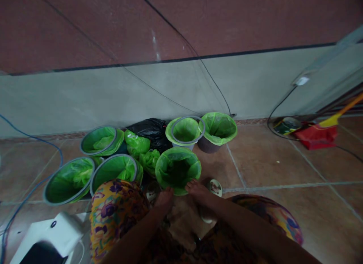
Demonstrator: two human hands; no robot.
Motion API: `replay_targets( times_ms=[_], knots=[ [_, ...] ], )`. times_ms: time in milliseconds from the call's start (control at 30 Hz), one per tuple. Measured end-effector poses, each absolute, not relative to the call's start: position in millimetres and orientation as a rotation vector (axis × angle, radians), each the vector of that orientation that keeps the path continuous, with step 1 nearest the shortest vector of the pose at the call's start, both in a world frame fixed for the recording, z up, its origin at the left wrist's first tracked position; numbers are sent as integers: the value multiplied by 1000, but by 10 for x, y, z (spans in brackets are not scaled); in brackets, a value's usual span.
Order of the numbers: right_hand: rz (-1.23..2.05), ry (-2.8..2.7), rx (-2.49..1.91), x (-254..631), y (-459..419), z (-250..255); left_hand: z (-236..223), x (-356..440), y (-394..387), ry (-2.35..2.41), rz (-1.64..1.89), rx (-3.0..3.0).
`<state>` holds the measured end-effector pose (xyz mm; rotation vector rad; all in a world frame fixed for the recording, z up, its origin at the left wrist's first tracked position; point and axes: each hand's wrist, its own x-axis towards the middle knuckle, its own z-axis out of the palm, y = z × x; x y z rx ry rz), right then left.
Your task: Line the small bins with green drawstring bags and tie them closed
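Observation:
A bin lined with a bright green bag (164,169) stands upright on the floor in front of me, its liner folded out over the rim. At the near left edge of this bin, my left hand (165,197) is closed on the liner, though its fingertips are partly hidden. My right hand (196,189) grips the liner at the near right edge, fingers bent over the rim. The bin's inside is dark. Close behind it are a second lined bin with a loose grey ring (202,126) on it and a third lined bin (208,145).
Left of the bin lie green bags (137,143) and a black bag (150,128). Several green-lined bins with grey rims (47,188) stand further left. A blue cable (34,188) crosses the floor. A red dustpan (316,137) and a black cable (269,118) are at right.

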<state>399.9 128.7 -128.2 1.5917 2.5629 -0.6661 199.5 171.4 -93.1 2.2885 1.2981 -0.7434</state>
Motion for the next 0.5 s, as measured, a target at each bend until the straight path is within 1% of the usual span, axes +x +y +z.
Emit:
replay_targets(
  times_ms=[167,333,400,500],
  knots=[
    [-648,2524,1541,4017,1370,-1237,-759,1932,1775,1349,-739,2241],
    [-820,2605,1667,4079,1385,-842,-618,1857,1717,1377,-684,2305],
    [-864,2569,1839,4155,1429,-711,-612,1907,1658,1370,-687,2336],
    [-790,2328,2326,4330,1589,-692,-630,2046,1567,1323,-624,2337]
  ],
)
